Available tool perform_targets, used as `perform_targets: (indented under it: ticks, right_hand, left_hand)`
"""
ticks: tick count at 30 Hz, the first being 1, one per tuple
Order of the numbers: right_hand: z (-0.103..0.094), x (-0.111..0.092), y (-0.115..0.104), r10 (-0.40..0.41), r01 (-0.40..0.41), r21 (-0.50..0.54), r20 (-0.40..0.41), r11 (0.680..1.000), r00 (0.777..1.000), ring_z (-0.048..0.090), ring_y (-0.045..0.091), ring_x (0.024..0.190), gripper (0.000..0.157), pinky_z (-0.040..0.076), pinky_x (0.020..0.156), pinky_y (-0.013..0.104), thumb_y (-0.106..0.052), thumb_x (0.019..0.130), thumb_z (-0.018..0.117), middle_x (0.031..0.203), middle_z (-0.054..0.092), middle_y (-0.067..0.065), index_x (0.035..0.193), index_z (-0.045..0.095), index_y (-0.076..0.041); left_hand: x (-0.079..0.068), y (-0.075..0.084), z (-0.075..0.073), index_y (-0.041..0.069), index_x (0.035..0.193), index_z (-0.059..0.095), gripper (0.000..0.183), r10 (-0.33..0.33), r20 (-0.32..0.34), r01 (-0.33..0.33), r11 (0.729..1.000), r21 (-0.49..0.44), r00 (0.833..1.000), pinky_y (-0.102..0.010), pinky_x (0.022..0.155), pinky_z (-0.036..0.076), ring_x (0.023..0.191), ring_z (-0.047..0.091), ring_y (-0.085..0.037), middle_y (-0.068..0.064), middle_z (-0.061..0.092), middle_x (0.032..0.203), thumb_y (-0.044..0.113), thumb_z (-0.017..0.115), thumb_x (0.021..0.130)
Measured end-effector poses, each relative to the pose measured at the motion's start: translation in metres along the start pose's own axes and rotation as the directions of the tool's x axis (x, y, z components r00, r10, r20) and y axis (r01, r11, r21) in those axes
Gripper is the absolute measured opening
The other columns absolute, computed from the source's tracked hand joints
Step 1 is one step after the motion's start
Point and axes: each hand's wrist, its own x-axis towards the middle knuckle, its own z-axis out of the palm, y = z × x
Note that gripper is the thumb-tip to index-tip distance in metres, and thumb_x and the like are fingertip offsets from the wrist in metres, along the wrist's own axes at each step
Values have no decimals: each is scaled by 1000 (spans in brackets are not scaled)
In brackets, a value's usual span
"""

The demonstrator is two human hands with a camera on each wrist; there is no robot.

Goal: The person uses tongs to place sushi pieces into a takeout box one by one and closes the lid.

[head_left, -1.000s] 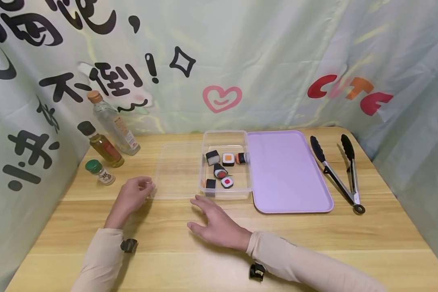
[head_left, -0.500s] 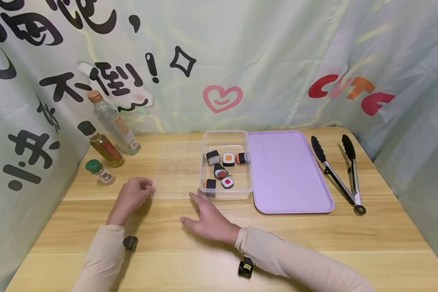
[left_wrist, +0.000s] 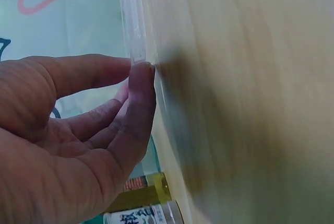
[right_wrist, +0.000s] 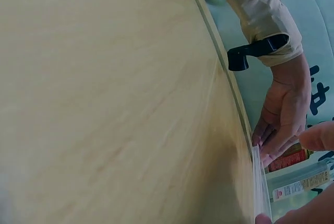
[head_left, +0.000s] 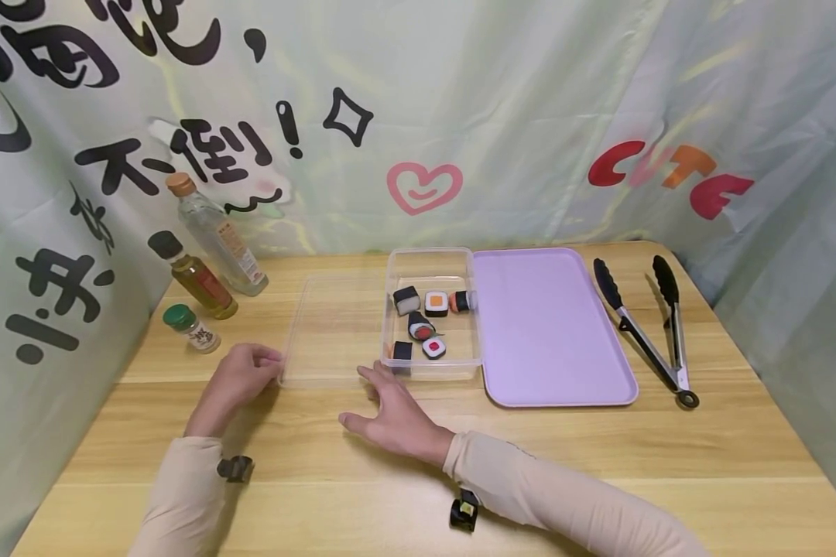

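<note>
In the head view my left hand (head_left: 240, 381) is at the left edge of a clear flat plastic lid (head_left: 330, 329). Thumb and index finger pinch the rim of the lid (left_wrist: 133, 23) in the left wrist view. My right hand (head_left: 399, 418) is at the front left corner of a clear plastic container (head_left: 460, 352), its fingers spread and relaxed. Its fingertips are at the lid's front edge and the container; exact contact is hard to tell. Inside the container lie several sushi pieces (head_left: 436, 303), among them a dark cone-shaped hand roll (head_left: 420, 326).
A lilac tray (head_left: 553, 333) adjoins the container's right side. Metal tongs with black tips (head_left: 651, 340) lie spread farther right. On the left stand a tall clear bottle (head_left: 223, 244), a black-capped bottle of amber liquid (head_left: 198, 282) and a green-capped shaker (head_left: 191, 329). Printed curtains back the wooden table.
My left hand has drawn the lid slightly left and toward me. My right hand has moved a little left, closer to the container's front corner. The container and sushi stay put.
</note>
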Motion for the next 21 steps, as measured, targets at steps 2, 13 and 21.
perform_targets:
  ticks: [2,13,21]
  right_hand:
    - [2,0,0,1,-1,40,1,999,1000,46,36,133,80,38,111,51,-30,87,76,161,22,29,151,41,3]
    - [3,-5,-7,-54,48,174,31,984,998,53,39,128,78,45,107,41,-20,89,75,162,25,22,154,36,0]
    - [-1,-13,-16,-169,155,240,36,958,985,44,38,139,78,42,110,38,-15,92,73,165,18,19,156,32,0]
  left_hand:
    - [-2,-4,-2,-10,121,63,31,6,1,-6,1000,-16,1000,-28,71,53,85,62,-21,-18,66,103,8,63,96]
    - [-23,-19,-14,-14,124,59,35,55,14,-54,996,-73,998,-24,71,52,87,61,-18,-18,68,104,11,61,100]
    - [-42,-14,-28,-14,130,56,39,107,-24,-109,989,-100,994,-26,75,54,90,63,-17,-23,66,115,13,58,102]
